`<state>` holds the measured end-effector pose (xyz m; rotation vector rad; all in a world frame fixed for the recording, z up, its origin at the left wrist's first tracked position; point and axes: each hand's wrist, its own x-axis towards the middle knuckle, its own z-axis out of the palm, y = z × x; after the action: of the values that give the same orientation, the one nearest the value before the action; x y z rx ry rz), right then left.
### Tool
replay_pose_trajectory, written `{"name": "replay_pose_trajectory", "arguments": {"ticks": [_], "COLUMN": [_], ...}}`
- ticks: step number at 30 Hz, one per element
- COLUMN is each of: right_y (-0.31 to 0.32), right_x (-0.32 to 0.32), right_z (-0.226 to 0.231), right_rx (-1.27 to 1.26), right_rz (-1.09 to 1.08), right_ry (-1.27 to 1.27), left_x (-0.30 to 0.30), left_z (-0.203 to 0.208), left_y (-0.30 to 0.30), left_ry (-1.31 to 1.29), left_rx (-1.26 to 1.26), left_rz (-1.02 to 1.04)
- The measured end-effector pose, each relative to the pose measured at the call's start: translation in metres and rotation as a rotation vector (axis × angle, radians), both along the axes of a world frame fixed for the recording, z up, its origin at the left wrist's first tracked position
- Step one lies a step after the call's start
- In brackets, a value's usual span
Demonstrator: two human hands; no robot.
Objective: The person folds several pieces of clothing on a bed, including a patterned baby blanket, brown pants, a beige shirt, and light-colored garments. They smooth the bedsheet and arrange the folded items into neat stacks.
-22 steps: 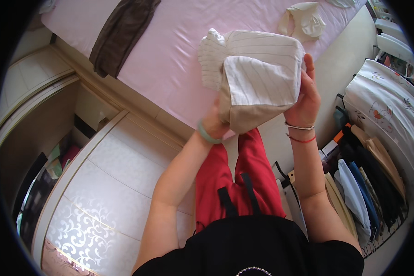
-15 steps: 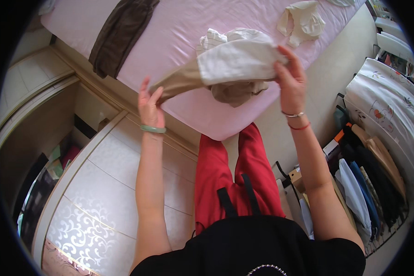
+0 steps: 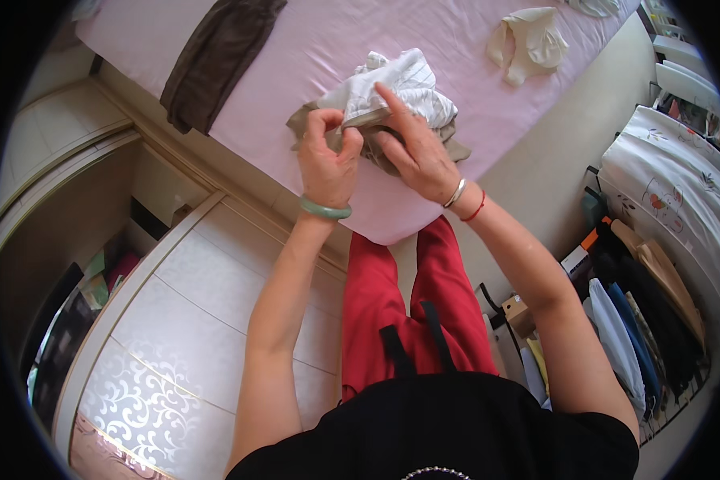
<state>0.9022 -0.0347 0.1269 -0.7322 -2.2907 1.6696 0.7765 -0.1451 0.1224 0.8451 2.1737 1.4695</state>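
Note:
A white and beige garment (image 3: 396,96) lies bunched near the corner of a bed with a pink sheet (image 3: 312,48). My left hand (image 3: 326,156), with a green bangle on the wrist, pinches the garment's beige edge between thumb and fingers. My right hand (image 3: 416,148), wearing a silver bangle and a red cord, lies on top of the cloth with the forefinger stretched out over the white striped part. Both hands are close together above the garment.
A dark brown garment (image 3: 216,56) lies along the bed's left side and a cream garment (image 3: 532,40) at the far right. A white wardrobe (image 3: 176,320) stands to my left. Hanging clothes (image 3: 648,312) fill a rack on the right.
The garment was held up in front of me, then spread wide between both hands. Now it lies bunched on the bed and my hands have come together on it.

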Motion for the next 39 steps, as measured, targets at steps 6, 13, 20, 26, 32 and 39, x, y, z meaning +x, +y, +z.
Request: {"name": "replay_pose_trajectory", "arguments": {"ticks": [6, 13, 20, 26, 32, 39], "right_y": [0.049, 0.069, 0.083, 0.087, 0.093, 0.116], "right_x": [0.029, 0.024, 0.020, 0.035, 0.047, 0.056], "right_z": [-0.006, 0.103, 0.201, 0.277, 0.328, 0.340], "right_rx": [0.739, 0.885, 0.753, 0.756, 0.841, 1.254], "right_rz": [0.086, 0.071, -0.041, -0.006, 0.035, 0.028], "right_ry": [-0.287, -0.289, -0.248, -0.021, 0.185, 0.282], "left_x": [-0.029, -0.068, -0.077, -0.064, -0.041, -0.006], "left_z": [0.070, 0.138, 0.240, 0.300, 0.341, 0.345], "left_y": [-0.004, -0.023, -0.024, -0.025, -0.021, 0.000], "left_ry": [0.198, 0.138, 0.240, 0.405, 0.833, 0.736], "left_rx": [-0.052, -0.080, -0.121, -0.247, -0.155, -0.140], "left_rz": [-0.027, -0.232, -0.611, -0.519, -0.251, -0.094]}}
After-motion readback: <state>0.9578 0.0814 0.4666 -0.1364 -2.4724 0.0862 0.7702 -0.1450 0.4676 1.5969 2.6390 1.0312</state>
